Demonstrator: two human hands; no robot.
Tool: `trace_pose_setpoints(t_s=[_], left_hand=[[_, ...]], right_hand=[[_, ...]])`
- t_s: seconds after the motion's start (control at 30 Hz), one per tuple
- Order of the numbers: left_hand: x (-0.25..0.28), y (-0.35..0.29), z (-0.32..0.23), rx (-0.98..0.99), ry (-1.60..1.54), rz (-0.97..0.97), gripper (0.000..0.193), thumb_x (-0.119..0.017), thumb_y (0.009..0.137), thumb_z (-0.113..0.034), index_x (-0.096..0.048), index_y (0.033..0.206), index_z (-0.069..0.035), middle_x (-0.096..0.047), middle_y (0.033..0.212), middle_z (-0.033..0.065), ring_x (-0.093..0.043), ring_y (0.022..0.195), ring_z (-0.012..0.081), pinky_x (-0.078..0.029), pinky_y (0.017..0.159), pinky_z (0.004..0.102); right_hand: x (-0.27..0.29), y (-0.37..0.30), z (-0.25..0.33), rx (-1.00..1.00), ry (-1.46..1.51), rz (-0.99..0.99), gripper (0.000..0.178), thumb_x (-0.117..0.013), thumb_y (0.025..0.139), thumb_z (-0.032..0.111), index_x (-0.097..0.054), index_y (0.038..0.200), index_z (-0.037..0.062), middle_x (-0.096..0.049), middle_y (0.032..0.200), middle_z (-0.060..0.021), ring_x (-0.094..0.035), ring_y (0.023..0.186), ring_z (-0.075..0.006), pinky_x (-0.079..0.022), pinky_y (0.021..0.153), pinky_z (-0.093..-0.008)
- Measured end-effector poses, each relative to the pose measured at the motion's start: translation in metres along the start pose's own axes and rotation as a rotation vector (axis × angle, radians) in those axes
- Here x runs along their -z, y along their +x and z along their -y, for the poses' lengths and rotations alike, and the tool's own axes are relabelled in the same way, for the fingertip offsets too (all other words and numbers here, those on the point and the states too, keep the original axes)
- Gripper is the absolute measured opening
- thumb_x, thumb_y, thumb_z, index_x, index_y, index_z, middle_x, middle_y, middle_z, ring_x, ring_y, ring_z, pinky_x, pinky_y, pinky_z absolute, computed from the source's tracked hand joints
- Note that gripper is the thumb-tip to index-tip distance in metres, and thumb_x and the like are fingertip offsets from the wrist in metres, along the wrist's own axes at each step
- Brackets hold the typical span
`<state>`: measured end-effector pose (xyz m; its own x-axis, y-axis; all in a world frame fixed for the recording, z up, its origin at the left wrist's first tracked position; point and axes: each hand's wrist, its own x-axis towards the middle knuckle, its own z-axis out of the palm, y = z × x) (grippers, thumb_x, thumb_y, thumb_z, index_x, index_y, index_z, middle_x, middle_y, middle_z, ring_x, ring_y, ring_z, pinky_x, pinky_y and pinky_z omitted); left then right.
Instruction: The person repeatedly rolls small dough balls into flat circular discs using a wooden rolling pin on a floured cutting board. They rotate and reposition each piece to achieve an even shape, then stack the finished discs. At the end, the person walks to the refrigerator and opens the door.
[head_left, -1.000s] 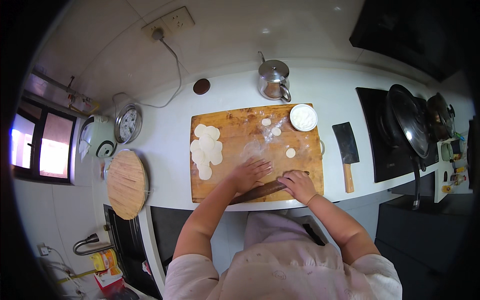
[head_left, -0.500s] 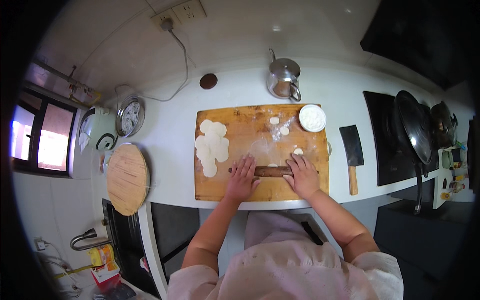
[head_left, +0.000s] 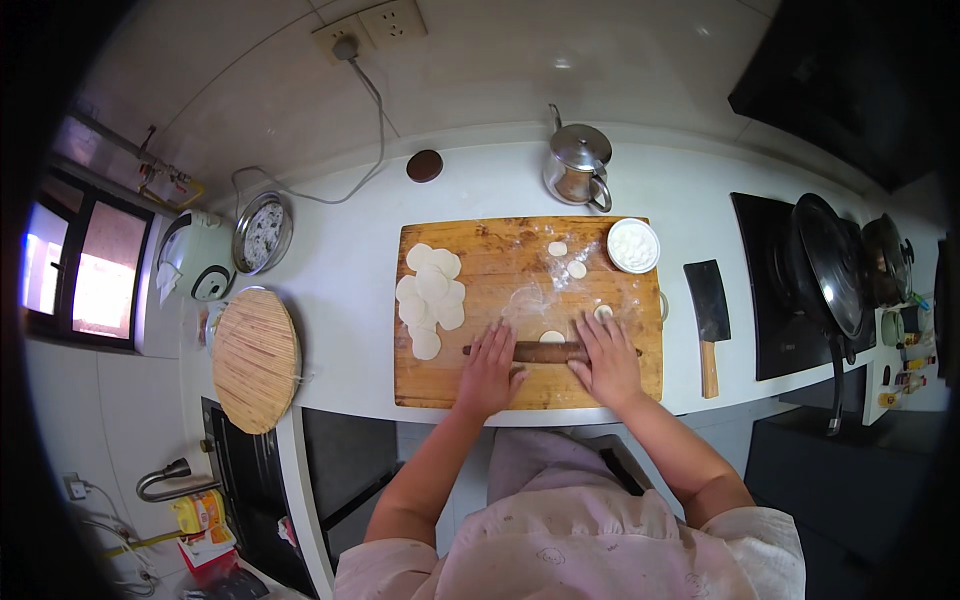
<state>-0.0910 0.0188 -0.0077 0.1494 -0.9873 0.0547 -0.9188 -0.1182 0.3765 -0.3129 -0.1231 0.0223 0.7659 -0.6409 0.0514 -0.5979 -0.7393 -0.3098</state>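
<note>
On a floured wooden board (head_left: 430, 385), a dark wooden rolling pin (head_left: 547, 352) lies crosswise near the front edge. My left hand (head_left: 489, 368) rests flat over its left part, fingers stretched forward. Over the right part lies my right hand (head_left: 607, 362), also with straight fingers. Between the hands, a small round of dough (head_left: 552, 338) shows just beyond the pin; its near side is hidden. Another dough piece (head_left: 603, 312) sits by my right fingertips, and a small dough piece (head_left: 577, 269) lies farther back with one beside it. Overlapping thin dough wrappers (head_left: 431, 283) cover the board's left side.
A white bowl of flour (head_left: 633, 245) stands on the board's far right corner. Right of the board are a cleaver (head_left: 708, 318) and a cooktop with a lidded pan (head_left: 828, 265). A metal kettle (head_left: 580, 165) stands behind; a round slatted lid (head_left: 255, 360) lies left.
The whole view has shifted slightly. The rolling pin has come a little toward me under both hands, and a bit more of the dough round shows beyond it.
</note>
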Motion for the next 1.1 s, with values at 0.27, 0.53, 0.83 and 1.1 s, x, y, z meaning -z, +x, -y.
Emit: trace_pose_setpoints(t_s=[0.27, 0.53, 0.83, 1.1], left_hand=[[0.007, 0.056, 0.002, 0.076, 0.087, -0.072, 0.073, -0.061, 0.095, -0.041, -0.036, 0.151, -0.002, -0.034, 0.159, 0.0173, -0.032, 0.147, 0.0341, -0.027, 0.118, 0.0536], [0.008, 0.021, -0.004, -0.034, -0.183, 0.048, 0.054, -0.062, 0.095, -0.032, -0.052, 0.14, -0.005, -0.051, 0.145, 0.0132, -0.046, 0.135, 0.0342, -0.038, 0.111, 0.0486], [-0.003, 0.092, -0.024, -0.096, -0.18, 0.252, 0.023, -0.077, 0.08, -0.018, -0.07, 0.101, -0.013, -0.066, 0.112, 0.0058, -0.059, 0.109, 0.0301, -0.049, 0.094, 0.0413], [-0.01, 0.089, -0.002, -0.116, -0.214, 0.319, 0.016, -0.079, 0.076, -0.016, -0.072, 0.09, -0.014, -0.071, 0.092, 0.0068, -0.065, 0.095, 0.0294, -0.052, 0.084, 0.0425]], right_hand=[[-0.01, 0.053, -0.013, -0.122, -0.013, -0.098, 0.07, -0.065, 0.091, 0.038, -0.043, 0.149, 0.0069, -0.036, 0.159, -0.013, -0.03, 0.147, -0.0352, -0.025, 0.12, -0.0522], [-0.014, -0.04, 0.01, 0.051, 0.111, -0.082, 0.064, -0.071, 0.085, 0.024, -0.049, 0.143, 0.0102, -0.053, 0.142, -0.0116, -0.047, 0.133, -0.0318, -0.034, 0.115, -0.0502], [-0.017, -0.042, 0.015, 0.082, 0.185, -0.111, 0.046, -0.071, 0.08, 0.011, -0.063, 0.125, 0.0144, -0.06, 0.113, -0.0058, -0.057, 0.111, -0.0274, -0.04, 0.11, -0.0458], [-0.015, -0.041, 0.015, 0.075, 0.194, -0.107, 0.048, -0.071, 0.079, 0.009, -0.062, 0.125, 0.0138, -0.059, 0.111, -0.0061, -0.057, 0.109, -0.0281, -0.041, 0.109, -0.0454]])
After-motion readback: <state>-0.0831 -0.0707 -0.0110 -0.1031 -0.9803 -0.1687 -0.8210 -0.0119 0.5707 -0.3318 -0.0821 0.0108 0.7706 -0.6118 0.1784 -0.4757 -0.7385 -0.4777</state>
